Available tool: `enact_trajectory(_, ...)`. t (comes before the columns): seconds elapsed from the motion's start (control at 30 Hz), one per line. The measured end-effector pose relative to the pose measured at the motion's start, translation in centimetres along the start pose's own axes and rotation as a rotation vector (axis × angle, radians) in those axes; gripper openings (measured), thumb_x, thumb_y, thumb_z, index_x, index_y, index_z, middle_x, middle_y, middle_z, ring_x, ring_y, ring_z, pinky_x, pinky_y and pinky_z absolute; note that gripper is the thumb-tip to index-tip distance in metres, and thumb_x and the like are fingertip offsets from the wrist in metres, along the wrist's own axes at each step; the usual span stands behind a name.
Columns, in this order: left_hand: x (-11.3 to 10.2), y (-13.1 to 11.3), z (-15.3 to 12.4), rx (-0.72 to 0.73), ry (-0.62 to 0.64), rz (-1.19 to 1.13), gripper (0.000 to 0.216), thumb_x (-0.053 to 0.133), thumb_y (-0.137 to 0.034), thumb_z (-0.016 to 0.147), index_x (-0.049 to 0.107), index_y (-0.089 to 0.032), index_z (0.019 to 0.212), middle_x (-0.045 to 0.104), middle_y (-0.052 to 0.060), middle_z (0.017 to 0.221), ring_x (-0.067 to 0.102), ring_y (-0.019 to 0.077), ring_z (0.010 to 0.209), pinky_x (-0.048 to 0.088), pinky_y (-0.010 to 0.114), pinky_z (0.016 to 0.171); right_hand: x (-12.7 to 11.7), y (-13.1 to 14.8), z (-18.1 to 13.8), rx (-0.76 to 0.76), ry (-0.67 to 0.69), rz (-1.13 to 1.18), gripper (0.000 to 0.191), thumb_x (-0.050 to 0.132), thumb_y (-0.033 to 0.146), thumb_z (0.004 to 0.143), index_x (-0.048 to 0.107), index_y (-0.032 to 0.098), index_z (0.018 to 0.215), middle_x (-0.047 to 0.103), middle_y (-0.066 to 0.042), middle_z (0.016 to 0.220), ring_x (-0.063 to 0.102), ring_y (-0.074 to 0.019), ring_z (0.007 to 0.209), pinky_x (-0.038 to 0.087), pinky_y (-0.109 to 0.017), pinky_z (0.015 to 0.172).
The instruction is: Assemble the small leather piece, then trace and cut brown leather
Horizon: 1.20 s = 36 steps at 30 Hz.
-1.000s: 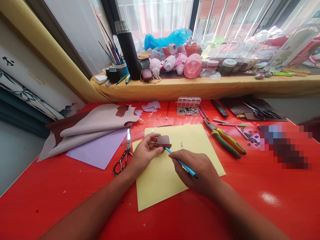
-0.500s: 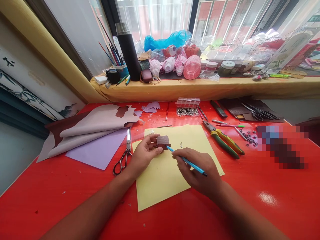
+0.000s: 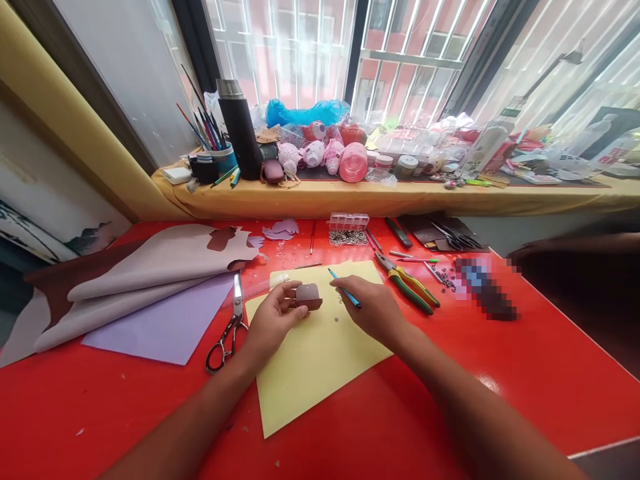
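Surface [image 3: 505, 373] runs 4 o'clock from pliers [image 3: 409, 293] to edge. Left hand [image 3: 276, 319] pinches brown piece [image 3: 308, 295]; right hand [image 3: 374, 305] grips blue pen [image 3: 352, 298].

Daylight enters through the window [image 3: 280, 60] at twelve o'clock, its panes pale and washed out. The table [image 3: 540, 393] is bright, with a glare spot [image 3: 489, 383] at four o'clock. Wide-angle distortion slants the curtain [image 3: 65, 80] at ten o'clock. Coarse pixel blocks [image 3: 487, 288] mask a patch at three o'clock.

Workpiece [image 3: 309, 297] left of pen [image 3: 353, 298], both over paper [image 3: 310, 373], scissors [image 3: 238, 310] farther left, pliers [image 3: 393, 272] right, box [image 3: 349, 221] behind
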<state>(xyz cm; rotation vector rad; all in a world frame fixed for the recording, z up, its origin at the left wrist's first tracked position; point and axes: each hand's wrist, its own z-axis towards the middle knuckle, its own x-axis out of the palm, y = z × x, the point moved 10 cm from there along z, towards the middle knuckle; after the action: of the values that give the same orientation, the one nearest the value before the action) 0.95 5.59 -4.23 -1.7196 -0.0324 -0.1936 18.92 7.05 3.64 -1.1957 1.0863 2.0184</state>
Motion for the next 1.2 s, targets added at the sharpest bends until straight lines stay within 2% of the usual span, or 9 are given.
enact_trajectory(0.1,-0.1,0.1,0.1,0.012,0.001,0.003,0.063,0.085,-0.041,0.079,0.058,-0.024,0.134,0.074,0.012,0.129,0.073,0.0326,0.12,0.055,0.048,0.104,1.0,-1.5,1.7,0.087,0.253,-0.352,0.036,0.05,0.014,0.103,0.07,0.024,0.131,0.08,-0.009,0.121,0.077,-0.0248,0.097,0.048,-0.03,0.074)
enact_trajectory(0.23,-0.2,0.5,0.2,0.005,0.002,-0.003,0.065,0.086,-0.041,0.078,0.058,-0.023,0.133,0.074,0.013,0.126,0.073,0.0324,0.119,0.055,0.049,0.106,0.2,-3.5,4.6,0.176,0.275,-0.447,0.033,0.047,0.012,0.101,0.072,0.018,0.121,0.082,-0.014,0.107,0.076,-0.028,0.091,0.042,-0.031,0.07)
enact_trajectory(0.33,-0.3,0.7,0.3,0.006,-0.001,0.004,0.065,0.085,-0.041,0.078,0.058,-0.022,0.134,0.073,0.012,0.125,0.073,0.0321,0.119,0.055,0.049,0.106,0.6,-5.0,6.5,0.233,0.305,-0.474,0.03,0.048,0.011,0.099,0.075,0.015,0.113,0.081,-0.017,0.099,0.075,-0.029,0.087,0.042,-0.032,0.072)
enact_trajectory(0.57,-0.4,0.7,0.4,0.037,-0.003,0.001,0.069,0.083,-0.039,0.079,0.052,-0.025,0.14,0.069,0.01,0.123,0.075,0.0296,0.115,0.057,0.046,0.103,2.2,-6.9,8.8,0.316,0.318,-0.4,0.023,0.057,0.019,0.098,0.079,0.014,0.105,0.08,-0.019,0.102,0.073,-0.031,0.094,0.046,-0.034,0.079)
enact_trajectory(0.67,-0.2,0.7,0.4,0.031,0.006,0.01,0.066,0.083,-0.039,0.08,0.054,-0.026,0.137,0.07,0.01,0.124,0.075,0.0297,0.115,0.057,0.047,0.102,2.1,-7.0,8.3,0.332,0.251,-0.318,0.025,0.057,0.025,0.101,0.077,0.018,0.115,0.081,-0.016,0.11,0.073,-0.0302,0.099,0.046,-0.033,0.081)
enact_trajectory(0.77,-0.1,0.6,0.2,0.019,0.007,0.03,0.055,0.081,-0.041,0.081,0.057,-0.025,0.128,0.073,0.011,0.125,0.074,0.031,0.117,0.056,0.047,0.101,1.9,-6.4,6.3,0.337,0.176,-0.199,0.03,0.052,0.029,0.105,0.075,0.023,0.123,0.082,-0.011,0.112,0.074,-0.027,0.1,0.046,-0.031,0.079)
enact_trajectory(0.87,0.1,0.5,0.1,0.003,0.014,0.052,0.047,0.08,-0.042,0.081,0.058,-0.023,0.118,0.076,0.012,0.123,0.074,0.0321,0.119,0.055,0.047,0.101,2.0,-5.7,3.4,0.338,0.143,-0.067,0.026,0.053,0.028,0.104,0.077,0.022,0.115,0.083,-0.007,0.103,0.074,-0.0225,0.09,0.046,-0.028,0.07)
enact_trajectory(1.0,0.6,0.2,-0.2,0.02,0.029,0.117,0.043,0.077,-0.041,0.084,0.058,-0.024,0.118,0.079,0.011,0.119,0.075,0.031,0.116,0.055,0.046,0.1,2.0,-5.2,0.3,0.324,0.125,0.083,0.02,0.058,0.027,0.101,0.078,0.023,0.103,0.082,-0.004,0.098,0.072,-0.0194,0.083,0.046,-0.027,0.069)
enact_trajectory(1.2,1.4,0.2,-0.6,0.044,0.061,0.214,0.038,0.072,-0.038,0.087,0.059,-0.024,0.12,0.081,0.009,0.112,0.076,0.0291,0.112,0.056,0.044,0.095,2.0,-5.8,-0.7,0.337,0.083,0.198,0.019,0.06,0.03,0.1,0.078,0.024,0.106,0.08,-0.004,0.093,0.07,-0.0186,0.079,0.047,-0.027,0.067)
